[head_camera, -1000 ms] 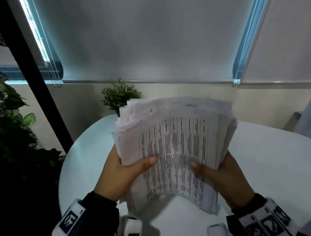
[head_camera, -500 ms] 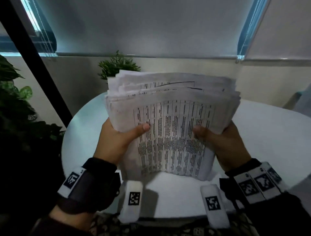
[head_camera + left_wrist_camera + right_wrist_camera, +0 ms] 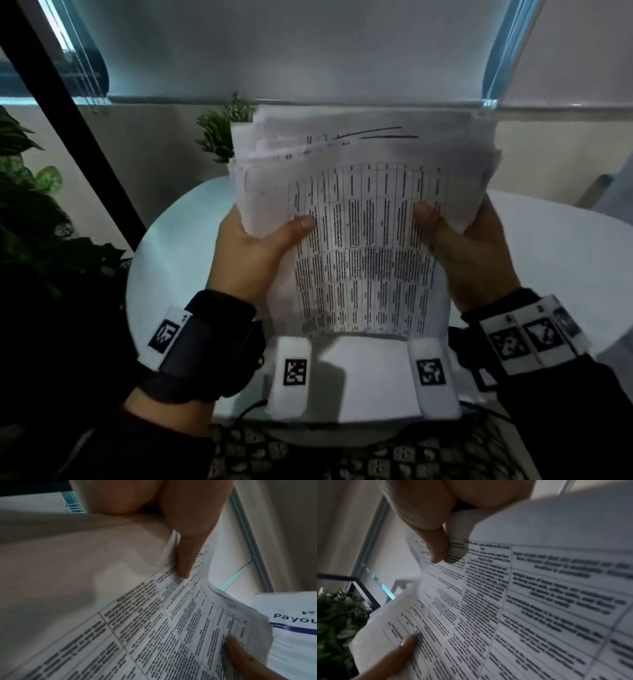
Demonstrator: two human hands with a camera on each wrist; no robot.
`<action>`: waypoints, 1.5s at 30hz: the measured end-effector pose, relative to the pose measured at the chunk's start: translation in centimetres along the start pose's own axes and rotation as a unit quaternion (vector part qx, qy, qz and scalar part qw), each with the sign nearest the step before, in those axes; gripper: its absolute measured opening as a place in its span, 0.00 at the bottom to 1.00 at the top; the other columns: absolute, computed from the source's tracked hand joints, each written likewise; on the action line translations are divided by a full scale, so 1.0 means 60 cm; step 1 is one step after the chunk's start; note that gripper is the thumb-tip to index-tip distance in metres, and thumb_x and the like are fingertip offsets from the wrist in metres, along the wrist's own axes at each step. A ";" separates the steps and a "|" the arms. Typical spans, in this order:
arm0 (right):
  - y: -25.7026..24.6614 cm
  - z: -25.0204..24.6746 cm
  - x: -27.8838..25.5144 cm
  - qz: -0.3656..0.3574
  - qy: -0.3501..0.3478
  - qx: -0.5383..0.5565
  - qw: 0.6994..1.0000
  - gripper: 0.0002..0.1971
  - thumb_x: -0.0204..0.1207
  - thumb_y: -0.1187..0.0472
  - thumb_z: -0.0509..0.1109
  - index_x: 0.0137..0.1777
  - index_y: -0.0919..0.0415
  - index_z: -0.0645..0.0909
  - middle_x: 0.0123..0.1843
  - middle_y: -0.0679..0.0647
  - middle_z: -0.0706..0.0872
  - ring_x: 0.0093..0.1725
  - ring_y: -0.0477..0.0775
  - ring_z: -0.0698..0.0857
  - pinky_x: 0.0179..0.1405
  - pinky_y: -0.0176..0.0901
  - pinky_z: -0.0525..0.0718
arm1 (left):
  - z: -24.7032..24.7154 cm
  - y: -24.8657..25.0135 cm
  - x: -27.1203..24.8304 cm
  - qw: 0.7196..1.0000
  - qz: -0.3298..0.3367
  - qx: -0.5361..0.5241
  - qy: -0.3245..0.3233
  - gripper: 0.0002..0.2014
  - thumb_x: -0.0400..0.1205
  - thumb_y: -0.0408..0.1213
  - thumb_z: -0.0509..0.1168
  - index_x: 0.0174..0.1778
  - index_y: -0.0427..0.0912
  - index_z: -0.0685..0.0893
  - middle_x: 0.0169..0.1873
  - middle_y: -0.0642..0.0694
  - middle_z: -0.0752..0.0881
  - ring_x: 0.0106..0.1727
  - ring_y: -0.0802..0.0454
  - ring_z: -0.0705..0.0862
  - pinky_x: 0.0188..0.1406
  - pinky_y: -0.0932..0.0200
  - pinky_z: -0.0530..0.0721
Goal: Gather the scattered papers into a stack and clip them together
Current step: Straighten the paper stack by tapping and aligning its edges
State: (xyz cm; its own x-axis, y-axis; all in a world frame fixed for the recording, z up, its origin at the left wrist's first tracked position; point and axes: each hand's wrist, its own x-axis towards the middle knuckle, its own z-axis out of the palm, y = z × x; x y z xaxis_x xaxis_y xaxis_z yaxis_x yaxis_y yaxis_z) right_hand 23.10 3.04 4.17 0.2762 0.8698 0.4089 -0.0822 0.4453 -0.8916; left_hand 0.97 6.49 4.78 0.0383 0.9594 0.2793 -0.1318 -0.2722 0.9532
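A round white bench (image 3: 548, 260) stands below pale roller blinds (image 3: 291, 48); a small green potted plant (image 3: 222, 133) sits at its far edge.

Your bare left hand (image 3: 246, 255) and right hand (image 3: 476, 260) emerge from black sleeve cuffs (image 3: 222, 308). Each wrist carries white rectangular blocks printed with black square fiducial markers (image 3: 295, 371), a dark strap wraps your left wrist (image 3: 202, 356), and a thin black cable (image 3: 248, 409) trails below.

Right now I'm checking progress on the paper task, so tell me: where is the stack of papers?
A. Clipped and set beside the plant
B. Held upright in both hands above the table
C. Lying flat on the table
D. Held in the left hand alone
B: the left hand and the right hand each grip a side of the stack of papers, thumbs on the printed front sheet, above the round white table.
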 end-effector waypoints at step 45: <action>0.027 -0.045 0.024 0.078 -0.032 -0.013 0.996 0.40 0.45 0.43 0.87 0.57 0.62 0.83 0.52 0.54 0.92 0.52 0.55 0.90 0.45 0.43 0.88 | -0.010 -0.026 0.031 1.000 0.014 -0.012 -0.021 0.24 0.55 0.43 0.82 0.48 0.48 0.88 0.44 0.52 0.93 0.46 0.55 0.91 0.38 0.65 0.87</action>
State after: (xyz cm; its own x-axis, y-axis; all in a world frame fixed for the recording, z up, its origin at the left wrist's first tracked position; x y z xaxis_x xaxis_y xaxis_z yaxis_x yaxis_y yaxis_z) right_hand 25.95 4.43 2.76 0.2001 0.9401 0.2760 -0.0939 0.2988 -0.9497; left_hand 0.63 8.76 3.75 0.0761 0.9475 0.3106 -0.1563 -0.2963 0.9422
